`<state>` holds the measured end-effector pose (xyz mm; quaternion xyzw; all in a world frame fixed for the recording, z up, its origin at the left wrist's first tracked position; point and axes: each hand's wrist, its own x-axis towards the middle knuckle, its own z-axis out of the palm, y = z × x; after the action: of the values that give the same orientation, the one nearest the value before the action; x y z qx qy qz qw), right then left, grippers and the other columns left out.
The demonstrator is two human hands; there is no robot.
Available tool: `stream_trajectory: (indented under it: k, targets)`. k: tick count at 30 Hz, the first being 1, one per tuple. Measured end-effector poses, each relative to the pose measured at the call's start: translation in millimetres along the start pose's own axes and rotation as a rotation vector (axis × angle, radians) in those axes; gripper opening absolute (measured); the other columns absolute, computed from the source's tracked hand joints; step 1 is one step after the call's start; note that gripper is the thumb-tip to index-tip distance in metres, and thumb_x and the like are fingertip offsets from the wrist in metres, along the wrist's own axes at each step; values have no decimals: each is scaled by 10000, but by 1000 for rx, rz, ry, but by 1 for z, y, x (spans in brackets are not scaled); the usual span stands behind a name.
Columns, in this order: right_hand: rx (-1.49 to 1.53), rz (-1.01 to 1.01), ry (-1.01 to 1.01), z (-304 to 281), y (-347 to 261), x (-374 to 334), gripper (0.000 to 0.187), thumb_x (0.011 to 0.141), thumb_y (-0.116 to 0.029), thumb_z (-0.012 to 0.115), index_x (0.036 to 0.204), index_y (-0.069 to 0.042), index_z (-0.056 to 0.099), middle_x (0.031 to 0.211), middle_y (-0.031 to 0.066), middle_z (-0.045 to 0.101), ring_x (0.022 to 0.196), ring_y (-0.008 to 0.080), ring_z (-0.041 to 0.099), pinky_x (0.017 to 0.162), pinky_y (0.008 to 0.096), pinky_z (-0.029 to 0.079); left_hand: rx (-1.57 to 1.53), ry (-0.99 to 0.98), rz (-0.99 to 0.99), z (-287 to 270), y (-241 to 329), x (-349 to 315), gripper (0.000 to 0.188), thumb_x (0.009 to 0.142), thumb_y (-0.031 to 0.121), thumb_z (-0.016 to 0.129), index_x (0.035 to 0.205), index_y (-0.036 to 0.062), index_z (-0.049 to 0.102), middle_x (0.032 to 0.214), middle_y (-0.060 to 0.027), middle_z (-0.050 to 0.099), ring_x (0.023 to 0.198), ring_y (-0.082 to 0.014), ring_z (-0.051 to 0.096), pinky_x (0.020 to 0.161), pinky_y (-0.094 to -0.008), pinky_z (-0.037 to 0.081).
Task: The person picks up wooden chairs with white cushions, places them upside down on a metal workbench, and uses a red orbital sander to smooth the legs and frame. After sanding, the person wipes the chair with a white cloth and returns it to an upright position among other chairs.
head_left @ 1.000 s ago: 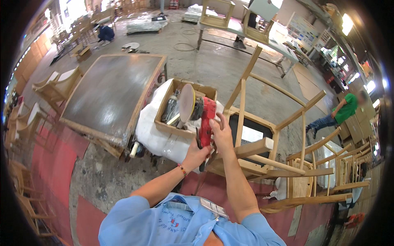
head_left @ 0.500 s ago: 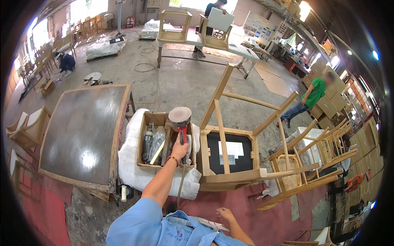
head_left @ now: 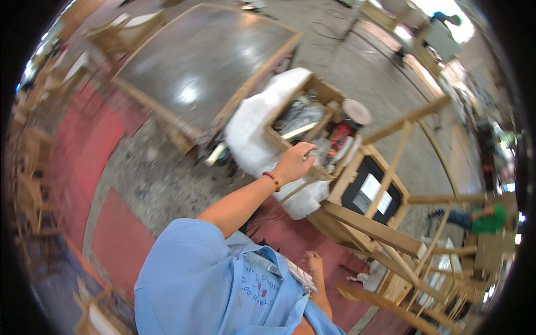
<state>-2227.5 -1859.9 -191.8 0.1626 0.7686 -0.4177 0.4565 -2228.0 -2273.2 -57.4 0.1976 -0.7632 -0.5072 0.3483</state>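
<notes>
Left hand: one, fingers loosely bent, gripping nothing that I can see, at the near edge of the cardboard box; whether it touches the rim, I cannot tell. Right hand: one, low beside the blue shirt, blurred; whether it holds anything, I cannot tell. Red sander: lying in the right end of the box, its pale round disc at the far corner, seemingly past the rim. Risks, as judged: overbalancing, from the disc's overhang; dragging, should the hose near the left wrist snag; slipping of the box, from the soft white wrapping beneath. Count: hands, two; sander, one; disc, one; box, one; hose, one; pale stick in the box, one; upturned wooden chair close by, one; dark-topped table, one; person in green, one; chairs behind, overlapping, uncountable.
</notes>
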Motion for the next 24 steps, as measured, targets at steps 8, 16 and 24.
stream_trajectory:
  k: [8,16,24]
  targets:
    - [-281,49,-109,-14,40,18,213,907,-173,608,1034,-2,618,781,68,618,590,167,573,499,320,463,740,481,-614,-181,-83,-136,436,818,245,700,1181,32,582,1197,-192,590,1122,-371,558,952,-459,458]
    - [-261,-161,-40,-1,-14,12,376,884,-185,648,1204,10,624,946,107,690,842,208,644,708,337,528,576,407,-943,-187,-158,-121,440,849,285,691,1162,6,558,1142,-248,626,1056,-425,601,894,-479,479]
    - [-327,-790,-217,36,-111,-117,398,874,-253,656,1185,-6,636,1138,170,684,1029,305,660,918,379,503,342,314,-508,-150,1,-143,328,843,230,689,1066,0,618,1003,-209,666,906,-328,652,813,-401,501]
